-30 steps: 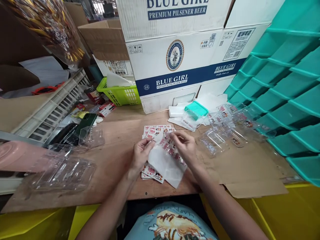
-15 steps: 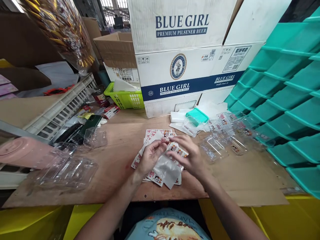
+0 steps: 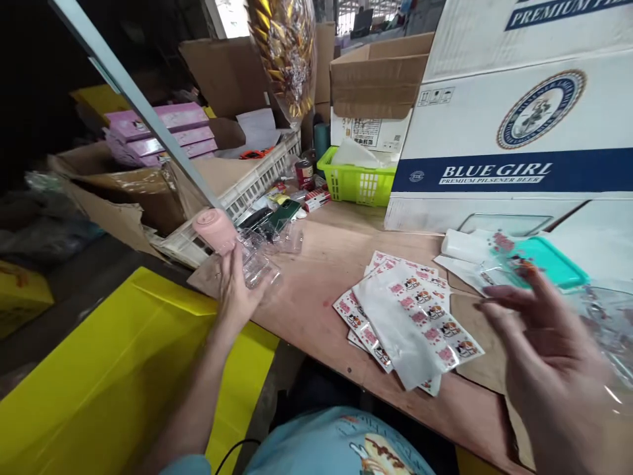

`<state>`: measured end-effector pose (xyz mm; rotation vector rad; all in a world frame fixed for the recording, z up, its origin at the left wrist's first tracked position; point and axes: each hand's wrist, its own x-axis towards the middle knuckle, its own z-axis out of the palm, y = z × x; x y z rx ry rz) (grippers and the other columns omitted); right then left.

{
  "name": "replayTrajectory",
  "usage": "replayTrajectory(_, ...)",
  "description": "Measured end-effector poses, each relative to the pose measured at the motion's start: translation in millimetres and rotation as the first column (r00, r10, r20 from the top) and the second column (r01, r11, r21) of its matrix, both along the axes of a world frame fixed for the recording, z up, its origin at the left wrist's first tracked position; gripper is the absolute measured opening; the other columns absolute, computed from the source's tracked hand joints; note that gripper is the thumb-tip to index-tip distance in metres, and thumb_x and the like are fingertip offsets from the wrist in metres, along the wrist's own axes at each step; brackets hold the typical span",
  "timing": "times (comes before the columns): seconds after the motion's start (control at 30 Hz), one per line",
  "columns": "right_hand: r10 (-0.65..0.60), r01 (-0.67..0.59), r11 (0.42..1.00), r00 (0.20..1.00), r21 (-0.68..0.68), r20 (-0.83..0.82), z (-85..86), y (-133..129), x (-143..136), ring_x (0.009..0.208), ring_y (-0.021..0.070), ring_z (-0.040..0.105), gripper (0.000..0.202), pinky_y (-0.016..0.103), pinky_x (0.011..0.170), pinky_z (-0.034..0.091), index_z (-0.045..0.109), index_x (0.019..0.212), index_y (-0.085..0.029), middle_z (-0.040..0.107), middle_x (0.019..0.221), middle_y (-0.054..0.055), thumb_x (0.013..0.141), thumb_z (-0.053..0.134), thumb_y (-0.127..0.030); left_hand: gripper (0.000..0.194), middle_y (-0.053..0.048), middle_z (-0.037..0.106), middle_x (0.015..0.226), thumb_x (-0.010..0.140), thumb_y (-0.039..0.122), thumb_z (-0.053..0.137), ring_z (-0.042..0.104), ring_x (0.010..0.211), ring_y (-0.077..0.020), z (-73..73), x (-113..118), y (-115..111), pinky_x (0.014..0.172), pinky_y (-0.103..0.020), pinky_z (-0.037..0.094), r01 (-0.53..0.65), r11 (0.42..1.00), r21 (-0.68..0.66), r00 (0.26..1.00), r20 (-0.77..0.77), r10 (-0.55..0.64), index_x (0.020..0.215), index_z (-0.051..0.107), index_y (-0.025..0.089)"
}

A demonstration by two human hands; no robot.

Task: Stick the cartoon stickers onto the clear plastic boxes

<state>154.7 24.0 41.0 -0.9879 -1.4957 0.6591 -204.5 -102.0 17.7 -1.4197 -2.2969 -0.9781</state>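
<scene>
My left hand (image 3: 237, 290) reaches to the table's left end, fingers stretched and thumb apart. It is at the stacked clear plastic trays (image 3: 260, 267), just below a pink tumbler (image 3: 215, 229); whether it touches the trays is unclear. My right hand (image 3: 554, 349), smeared by motion, hovers at the right with bent fingers, in front of a teal lid (image 3: 551, 260) and a clear plastic piece with pink and orange prints (image 3: 504, 244). Anything in its fingertips cannot be made out. Between the hands lie fanned cow-and-pig sticker sheets (image 3: 435, 323) under a whitish translucent sheet (image 3: 395, 316).
A white beer carton (image 3: 494, 211) stands at the back right, beside a lime-green basket (image 3: 363, 185). Past the trays lie a dark green phone (image 3: 284, 214) and a white slatted crate (image 3: 257, 178). Yellow bins (image 3: 123, 369) stand below the table edge.
Both hands have parted from over the sticker sheets: my left hand went left to the clear trays, my right hand moved right. The view has turned left.
</scene>
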Motion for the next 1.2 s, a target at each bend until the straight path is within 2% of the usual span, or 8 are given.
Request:
replayTrajectory(0.13,0.286,-0.289,0.942,0.957,-0.171,-0.042,-22.2,-14,-33,0.09,0.0227,0.067,0.072,0.043,0.083,0.059,0.036,0.151,-0.032,0.064,0.105,0.009,0.086,0.067,-0.035,0.069,-0.015,0.048,0.136,0.074,0.054,0.073,0.039,0.129,-0.0399,-28.1,-18,-11,0.107,-0.057,0.036,-0.014,0.97,-0.241,0.991,-0.133,-0.018,0.133,0.056,0.023)
replayTrajectory(0.33,0.518,-0.512,0.855,0.836,-0.083,0.183,-45.1,-22,-121,0.113,0.0284,0.061,0.093,0.051,0.099,0.05,0.01,0.158,-0.028,0.059,0.125,0.015,0.086,0.068,-0.033,0.033,-0.011,0.061,0.116,0.094,0.036,0.053,0.05,0.112,-0.0286,-26.4,16,11,0.102,-0.045,0.042,0.182,0.976,-0.116,0.975,-0.108,-0.195,0.121,0.065,0.022)
replayTrajectory(0.53,0.597,-0.604,0.785,0.681,-0.136,0.423,-71.8,-16,-233,0.131,0.0426,0.043,0.127,0.062,0.103,0.04,-0.003,0.157,-0.019,0.042,0.143,0.026,0.066,0.083,-0.042,0.039,-0.009,0.064,0.116,0.095,0.014,0.037,0.052,0.111,-0.0258,-31.1,-8,16,0.099,-0.043,0.044,0.271,0.959,-0.086,0.959,-0.062,-0.276,0.12,0.066,0.022)
replayTrajectory(0.73,0.591,-0.651,0.759,0.667,-0.032,0.453,-45.4,2,-201,0.118,0.0342,0.05,0.123,0.048,0.1,0.046,-0.008,0.157,-0.016,0.049,0.133,0.021,0.07,0.077,-0.029,0.028,-0.01,0.063,0.121,0.093,0.027,0.051,0.056,0.117,-0.0243,-14.1,-16,10,0.105,-0.04,0.043,0.277,0.947,0.161,0.928,0.212,-0.308,0.113,0.069,0.019)
replayTrajectory(0.8,0.614,-0.714,0.7,0.586,-0.023,0.529,-28.9,10,-173,0.119,0.0334,0.049,0.125,0.047,0.1,0.046,-0.011,0.157,-0.017,0.048,0.135,0.02,0.069,0.077,-0.025,0.03,-0.009,0.069,0.109,0.092,0.039,0.055,0.063,0.105,-0.0234,-7.3,1,20,0.094,-0.036,0.049,0.361,0.912,0.196,0.747,0.524,-0.408,0.105,0.072,0.017)
replayTrajectory(0.97,0.555,-0.758,0.649,0.412,-0.066,0.722,3.3,12,-118,0.115,0.0331,0.048,0.115,0.054,0.098,0.043,-0.002,0.158,-0.024,0.051,0.129,0.016,0.075,0.077,-0.025,0.041,-0.01,0.075,0.081,0.084,0.05,0.065,0.07,0.078,-0.0229,-10.2,66,61,0.074,-0.033,0.055,0.564,0.736,0.374,-0.097,0.915,-0.391,0.089,0.073,0.011)
replayTrajectory(1.1,0.581,-0.597,0.795,0.703,-0.104,0.41,9.2,-10,-65,0.109,0.0291,0.051,0.097,0.052,0.098,0.043,0.012,0.158,-0.03,0.054,0.119,0.012,0.083,0.073,-0.036,0.026,-0.011,0.076,0.099,0.085,0.031,0.068,0.072,0.091,-0.0222,-19.5,102,71,0.085,-0.034,0.056,0.4,0.763,0.507,-0.419,0.842,-0.34,0.103,0.071,0.013)
replayTrajectory(1.2,0.725,-0.748,0.574,0.653,-0.333,-0.217,0.8,-39,-27,0.077,0.0188,0.056,0.089,0.04,0.075,0.053,0.008,0.157,-0.032,0.058,0.09,0.004,0.09,0.065,-0.042,0.029,-0.012,0.074,0.112,0.083,0.019,0.069,0.069,0.107,-0.0233,-20.8,124,67,0.098,-0.036,0.051,0.329,0.761,0.559,-0.548,0.769,-0.328,0.112,0.069,0.014)
